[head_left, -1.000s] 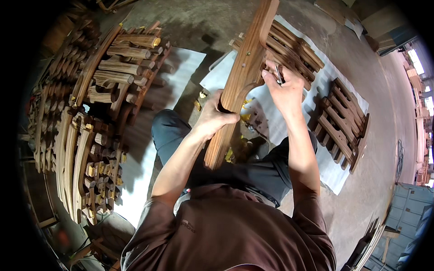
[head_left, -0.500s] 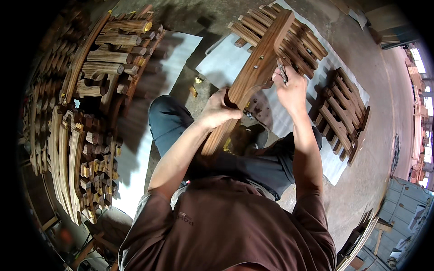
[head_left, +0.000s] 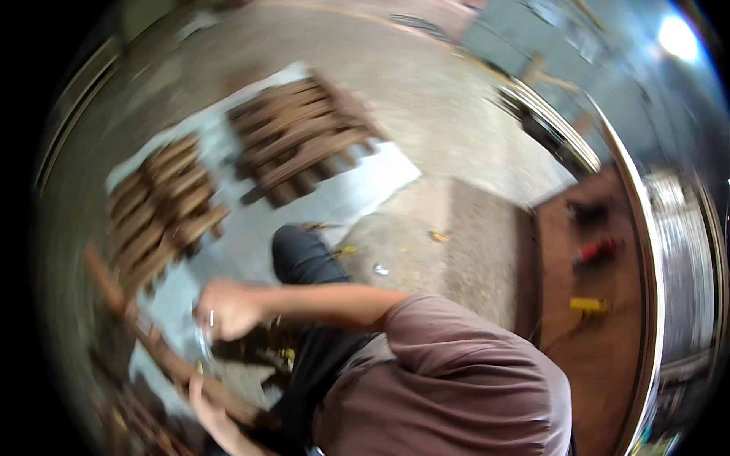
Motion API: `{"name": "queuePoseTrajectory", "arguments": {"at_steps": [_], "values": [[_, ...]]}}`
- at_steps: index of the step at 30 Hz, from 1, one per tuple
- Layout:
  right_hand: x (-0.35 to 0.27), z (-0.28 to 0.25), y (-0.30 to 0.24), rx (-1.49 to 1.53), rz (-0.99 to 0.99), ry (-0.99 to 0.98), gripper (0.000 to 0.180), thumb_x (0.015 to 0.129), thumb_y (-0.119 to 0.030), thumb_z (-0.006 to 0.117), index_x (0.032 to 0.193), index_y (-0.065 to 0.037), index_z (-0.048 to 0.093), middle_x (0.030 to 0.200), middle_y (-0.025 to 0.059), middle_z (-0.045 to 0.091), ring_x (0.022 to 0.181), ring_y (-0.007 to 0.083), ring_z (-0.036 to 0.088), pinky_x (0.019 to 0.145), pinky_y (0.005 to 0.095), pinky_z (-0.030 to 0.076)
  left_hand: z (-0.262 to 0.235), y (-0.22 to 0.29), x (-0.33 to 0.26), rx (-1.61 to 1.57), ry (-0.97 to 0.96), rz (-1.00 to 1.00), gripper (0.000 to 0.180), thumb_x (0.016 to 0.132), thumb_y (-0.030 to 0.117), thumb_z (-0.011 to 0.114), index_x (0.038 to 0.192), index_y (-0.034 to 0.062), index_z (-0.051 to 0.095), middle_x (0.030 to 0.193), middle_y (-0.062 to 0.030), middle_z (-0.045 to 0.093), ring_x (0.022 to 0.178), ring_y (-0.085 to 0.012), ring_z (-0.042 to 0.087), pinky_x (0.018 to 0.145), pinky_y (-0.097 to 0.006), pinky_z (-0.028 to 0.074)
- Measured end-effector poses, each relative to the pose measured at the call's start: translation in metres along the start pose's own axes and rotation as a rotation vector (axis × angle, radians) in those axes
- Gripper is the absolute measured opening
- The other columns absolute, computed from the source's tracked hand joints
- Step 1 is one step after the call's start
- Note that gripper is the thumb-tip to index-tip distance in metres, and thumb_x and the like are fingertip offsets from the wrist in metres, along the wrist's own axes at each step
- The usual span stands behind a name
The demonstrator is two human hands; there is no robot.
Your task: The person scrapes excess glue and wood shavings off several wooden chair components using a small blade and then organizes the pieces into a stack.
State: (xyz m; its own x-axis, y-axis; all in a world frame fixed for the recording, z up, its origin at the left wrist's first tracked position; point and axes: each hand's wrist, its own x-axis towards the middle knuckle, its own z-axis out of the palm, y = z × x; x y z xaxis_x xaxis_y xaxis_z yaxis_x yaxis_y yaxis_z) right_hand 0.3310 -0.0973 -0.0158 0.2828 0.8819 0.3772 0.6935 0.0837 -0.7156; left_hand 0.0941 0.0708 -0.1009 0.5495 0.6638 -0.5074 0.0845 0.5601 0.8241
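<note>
A long, shaped brown wooden piece [head_left: 171, 361] slants across the lower left, its near end by my lap. My left hand [head_left: 204, 403] grips it along its lower part; the thumb shows, while most of the fingers are hidden behind the wood. Just above the wood, my right hand [head_left: 228, 310] is closed around a small shiny metal tool [head_left: 204, 342], too smeared by motion to name. Beyond my hands, a stack of curved wooden pieces [head_left: 163, 209] lies on a white sheet [head_left: 251, 220]. The whole picture is blurred.
Another stack of wooden pieces [head_left: 300, 137] sits farther back on the sheet. At right a brown board surface [head_left: 585, 365] carries a red tool [head_left: 597, 251] and a yellow block-like item [head_left: 588, 305]. Small yellow scraps [head_left: 439, 236] dot the floor. More wood lies at lower left.
The view has swung to the right, so the stacks and wooden piece now appear farther left and the brown board shows. My right hand, still with the metal tool, is lower along the wood.
</note>
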Motion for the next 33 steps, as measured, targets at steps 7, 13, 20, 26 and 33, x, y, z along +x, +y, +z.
{"name": "queuePoseTrajectory", "arguments": {"at_steps": [7, 13, 20, 26, 33], "values": [[-0.091, 0.087, 0.024, -0.083, 0.361, -0.188, 0.024, 0.073, -0.025, 0.070, 0.087, -0.005, 0.069, 0.075, 0.0187, 0.066, 0.075, 0.0406, 0.064, 0.064, 0.0467, 0.051, 0.019, 0.019, -0.019, 0.036, 0.149, 0.212, 0.049, 0.075, 0.032, 0.074, 0.114, 0.0071, 0.059, 0.099, -0.0058, 0.057, 0.090, -0.0238, 0.058, 0.078, -0.041, 0.052], [-0.081, 0.083, -0.060, 0.480, 0.139, 0.112, 0.042, 0.073, -0.034, 0.078, 0.096, -0.003, 0.061, 0.073, 0.0181, 0.064, 0.075, 0.0420, 0.062, 0.065, 0.0472, 0.048, 0.018, 0.027, -0.039, -0.084, 0.174, 0.211, 0.047, 0.076, 0.032, 0.074, 0.111, 0.0047, 0.061, 0.106, -0.0101, 0.058, 0.099, -0.0276, 0.056, 0.085, -0.044, 0.050], [-0.073, 0.079, -0.018, 0.278, 0.179, 0.378, 0.030, 0.076, -0.024, 0.073, 0.089, -0.003, 0.056, 0.072, 0.0182, 0.059, 0.075, 0.0433, 0.058, 0.062, 0.0493, 0.045, 0.015, 0.025, -0.059, -0.242, 0.194, 0.175, 0.045, 0.077, 0.032, 0.073, 0.109, 0.0019, 0.062, 0.114, -0.0151, 0.059, 0.109, -0.0322, 0.055, 0.092, -0.048, 0.048], [-0.068, 0.092, 0.012, 0.234, 0.224, 0.285, 0.029, 0.076, -0.017, 0.074, 0.095, -0.003, 0.058, 0.082, 0.0173, 0.058, 0.082, 0.0403, 0.058, 0.067, 0.0478, 0.044, -0.010, 0.014, -0.074, -0.489, 0.219, 0.028, 0.044, 0.078, 0.031, 0.072, 0.107, 0.0002, 0.063, 0.119, -0.0187, 0.060, 0.116, -0.0358, 0.054, 0.099, -0.051, 0.046], [-0.050, 0.105, -0.014, 0.417, 0.190, 0.348, 0.029, 0.071, -0.010, 0.075, 0.088, -0.002, 0.054, 0.074, 0.0185, 0.058, 0.076, 0.0424, 0.058, 0.063, 0.0465, 0.043, -0.039, -0.007, -0.097, -0.172, 0.048, 0.231, 0.051, 0.078, 0.038, 0.072, 0.115, 0.0051, 0.062, 0.126, -0.0149, 0.059, 0.117, -0.0312, 0.056, 0.095, -0.043, 0.049]]}}
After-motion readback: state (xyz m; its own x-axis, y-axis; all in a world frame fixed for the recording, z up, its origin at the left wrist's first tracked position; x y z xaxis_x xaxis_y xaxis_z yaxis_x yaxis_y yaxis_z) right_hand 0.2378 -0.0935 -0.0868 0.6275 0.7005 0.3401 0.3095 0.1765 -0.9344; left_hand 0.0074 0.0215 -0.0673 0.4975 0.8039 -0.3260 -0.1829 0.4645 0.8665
